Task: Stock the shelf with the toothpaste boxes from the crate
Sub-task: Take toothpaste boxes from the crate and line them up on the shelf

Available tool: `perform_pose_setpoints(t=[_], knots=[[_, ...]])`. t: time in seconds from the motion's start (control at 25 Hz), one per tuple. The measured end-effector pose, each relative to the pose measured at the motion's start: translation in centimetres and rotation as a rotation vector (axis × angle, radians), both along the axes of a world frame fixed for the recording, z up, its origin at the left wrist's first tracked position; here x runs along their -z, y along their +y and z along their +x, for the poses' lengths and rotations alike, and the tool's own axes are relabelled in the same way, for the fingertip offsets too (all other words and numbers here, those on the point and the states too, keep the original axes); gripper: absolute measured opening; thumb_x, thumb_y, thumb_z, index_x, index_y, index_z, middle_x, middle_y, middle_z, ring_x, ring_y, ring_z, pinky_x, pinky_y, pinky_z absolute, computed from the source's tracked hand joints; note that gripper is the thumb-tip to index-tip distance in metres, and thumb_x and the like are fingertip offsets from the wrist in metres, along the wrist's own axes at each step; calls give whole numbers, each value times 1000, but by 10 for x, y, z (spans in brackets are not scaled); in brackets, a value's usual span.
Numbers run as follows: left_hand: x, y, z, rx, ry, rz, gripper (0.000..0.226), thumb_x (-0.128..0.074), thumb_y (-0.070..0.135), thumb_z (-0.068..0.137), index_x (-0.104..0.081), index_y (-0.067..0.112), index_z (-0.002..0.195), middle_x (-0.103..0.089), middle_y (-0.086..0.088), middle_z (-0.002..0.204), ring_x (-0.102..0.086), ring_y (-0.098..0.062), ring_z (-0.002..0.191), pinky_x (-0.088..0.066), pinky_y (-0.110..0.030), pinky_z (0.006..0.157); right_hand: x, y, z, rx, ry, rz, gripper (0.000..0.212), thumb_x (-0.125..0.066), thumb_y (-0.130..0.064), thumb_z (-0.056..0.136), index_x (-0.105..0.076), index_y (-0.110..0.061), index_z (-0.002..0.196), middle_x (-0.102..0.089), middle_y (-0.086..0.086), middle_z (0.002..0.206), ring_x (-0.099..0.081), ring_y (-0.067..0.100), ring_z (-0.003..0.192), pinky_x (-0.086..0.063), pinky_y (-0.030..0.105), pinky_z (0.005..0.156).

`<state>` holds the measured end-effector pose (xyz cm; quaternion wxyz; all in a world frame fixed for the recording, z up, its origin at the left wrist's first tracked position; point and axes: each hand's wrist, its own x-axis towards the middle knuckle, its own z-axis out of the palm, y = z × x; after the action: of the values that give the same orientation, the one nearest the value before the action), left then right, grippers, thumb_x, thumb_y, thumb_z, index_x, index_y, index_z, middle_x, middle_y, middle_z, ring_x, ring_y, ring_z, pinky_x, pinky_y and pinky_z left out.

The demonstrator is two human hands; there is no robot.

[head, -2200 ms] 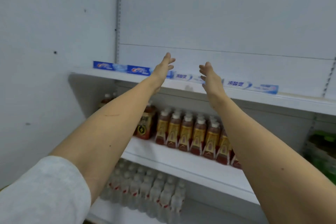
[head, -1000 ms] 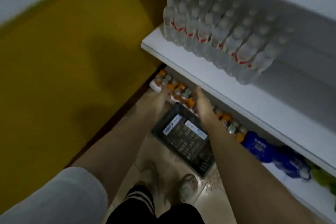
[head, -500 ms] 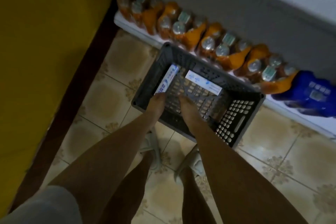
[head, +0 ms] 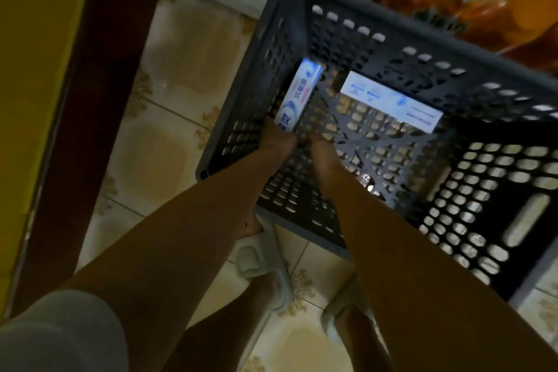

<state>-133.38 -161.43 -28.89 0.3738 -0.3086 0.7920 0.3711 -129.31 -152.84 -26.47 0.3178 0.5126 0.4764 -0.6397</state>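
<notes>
Both bare arms reach down into the dark grey perforated plastic crate (head: 302,18). The left hand (head: 276,140) touches the near end of a white-and-blue toothpaste box (head: 299,96); the right hand (head: 321,149) sits just beside it at 3 o'clock. Finger positions cannot be told.

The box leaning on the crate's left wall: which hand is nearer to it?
Left. The left hand touches the box's near end; the right hand is beside it, apart.

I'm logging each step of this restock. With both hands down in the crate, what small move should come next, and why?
Probably close the left hand on the near end of the upright toothpaste box leaning on the crate wall. That hand already touches it, while the right hand holds nothing and the flat box lies farther off.
</notes>
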Motion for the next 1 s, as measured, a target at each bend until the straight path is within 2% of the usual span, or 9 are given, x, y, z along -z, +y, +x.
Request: perform_pose_setpoints(t=[0.04,0.16,0.32,0.44,0.56,0.68,0.8,0.88,1.0], knots=[[8,-2,1,-3,-12,-3,79,-68,25,77,-35,6,146,-48,-16,141,-49,-36,128,-46,-39,101,14,-2,1,-4,5,0,39,-42,-35,101,-54,-11,130,-62,12,122,-62,28,102,-53,43,94],[15,0,9,-45,-156,72,43,-58,20,93,-53,6,134,-60,-14,128,-61,-31,113,-59,-32,71,24,-10,6,37,7,-40,41,-40,-35,103,-52,-13,136,-61,15,126,-60,29,110,-52,42,95],[15,2,9,-77,-185,139,35,-47,10,96,-57,6,129,-64,-16,123,-63,-30,107,-55,-37,85,20,5,15,-100,18,-18,35,-41,-30,104,-51,-15,135,-61,8,122,-60,22,103,-53,35,82],[9,10,3,-84,-205,153,36,-43,8,97,-56,4,131,-62,-21,125,-62,-34,111,-52,-34,76,23,16,22,-169,86,19,34,-47,-22,102,-52,-16,135,-63,5,121,-63,21,101,-53,34,78],[2,16,4,13,-275,205,38,-52,10,96,-55,6,133,-63,-17,126,-63,-30,111,-51,-26,62,28,25,28,-147,136,50,30,-52,-15,98,-55,-13,129,-67,3,109,-65,21,100,-54,31,70],[0,16,12,83,-287,257,45,-61,14,94,-49,11,137,-61,-10,125,-62,-21,99,-57,-28,67,29,30,36,-188,135,8,33,-50,-13,99,-51,-17,132,-63,3,116,-63,19,103,-56,32,79],[-6,11,18,76,-268,252,57,-66,10,90,-42,13,141,-57,-13,129,-60,-29,109,-58,-44,81,24,32,45,-194,133,-34,35,-49,-12,99,-55,-20,133,-63,5,125,-62,23,110,-54,43,93],[-20,8,20,80,-294,257,56,-67,10,89,-41,15,139,-57,-13,127,-60,-30,107,-57,-50,82,14,35,52,-171,102,-71,36,-49,-12,99,-55,-23,133,-66,4,121,-64,22,108,-54,39,88],[-52,7,18,195,-246,270,56,-67,7,89,-39,15,137,-56,-11,128,-58,-25,103,-57,-45,76,-16,44,55,-103,65,-114,30,-54,-17,97,-60,-23,126,-73,4,111,-71,19,99,-54,40,90]])
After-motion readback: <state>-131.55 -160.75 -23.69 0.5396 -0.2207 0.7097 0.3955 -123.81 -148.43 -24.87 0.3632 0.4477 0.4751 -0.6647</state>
